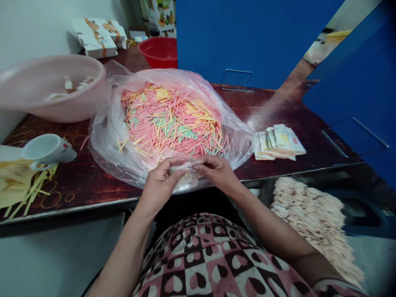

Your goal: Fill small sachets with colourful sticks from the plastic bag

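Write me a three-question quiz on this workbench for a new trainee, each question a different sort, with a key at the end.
1. True or false: the white mug is to the left of the clear plastic bag that holds the coloured sticks.

2. Multiple choice: what colour is the basin behind the bag, beside the large panel?
A. Blue
B. Red
C. Green

3. Fill in the blank: the left hand and the right hand together hold a small clear ____.

Key:
1. True.
2. B.
3. Plastic packet.
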